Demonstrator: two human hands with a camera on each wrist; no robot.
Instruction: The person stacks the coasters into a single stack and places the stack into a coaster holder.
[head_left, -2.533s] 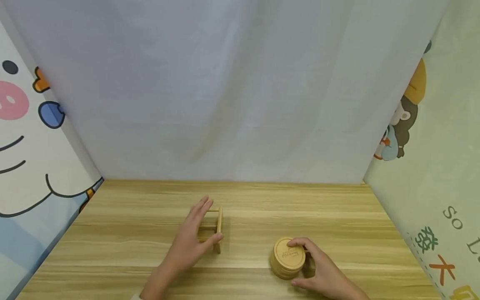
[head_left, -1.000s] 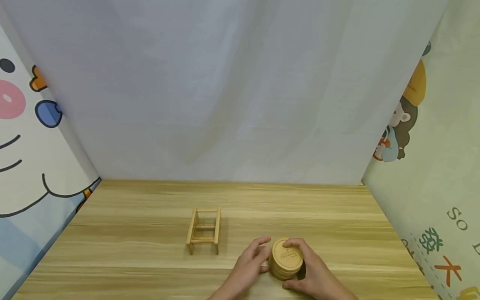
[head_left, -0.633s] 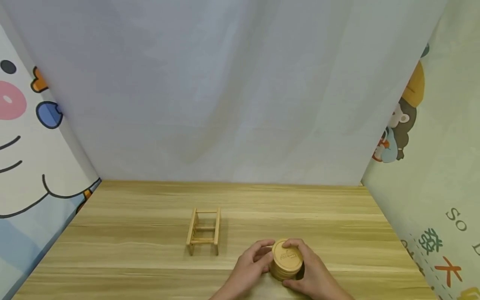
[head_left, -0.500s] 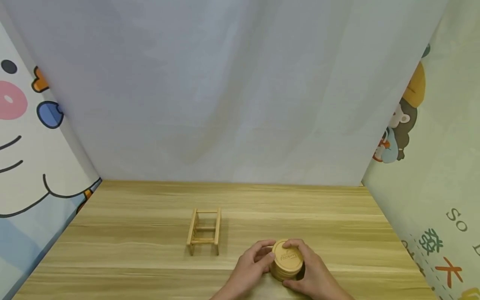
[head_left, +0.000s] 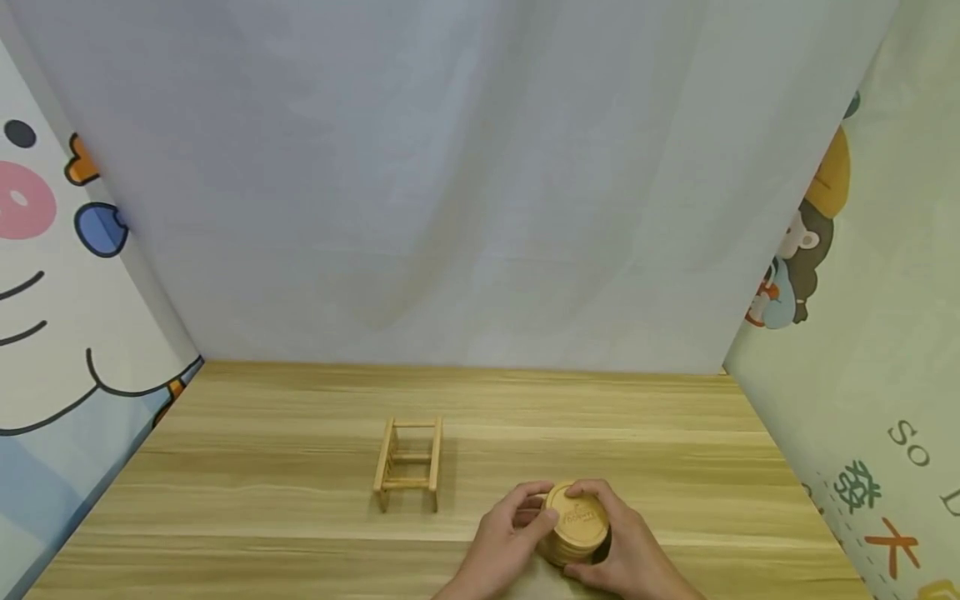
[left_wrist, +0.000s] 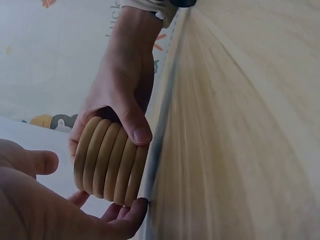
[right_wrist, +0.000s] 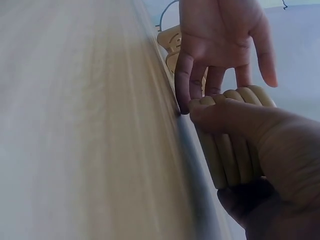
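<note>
A stack of several round wooden coasters point(head_left: 576, 518) stands near the table's front, slightly right of centre, with lettering on the top one. My right hand point(head_left: 636, 552) grips the stack from the right, forefinger over the top and thumb point(left_wrist: 135, 122) low on the near side. From the left, my left hand point(head_left: 498, 542) reaches to the stack with its fingertips at the lower side. In the left wrist view its thumb point(left_wrist: 46, 162) stands away from the coasters point(left_wrist: 107, 162). The right wrist view shows the left hand's fingers point(right_wrist: 215, 77) nearly straight.
A small wooden coaster rack point(head_left: 408, 482) with two side frames and crossbars stands left of the hands. The wood-grain table point(head_left: 262, 508) meets a pale curtain point(head_left: 465, 208) at the back. Printed cloths hang at both sides.
My left hand has left the rack and come right, up against the coaster stack; its thumb has moved closer over the stack's edge in the head view. The right hand stays on the stack.
</note>
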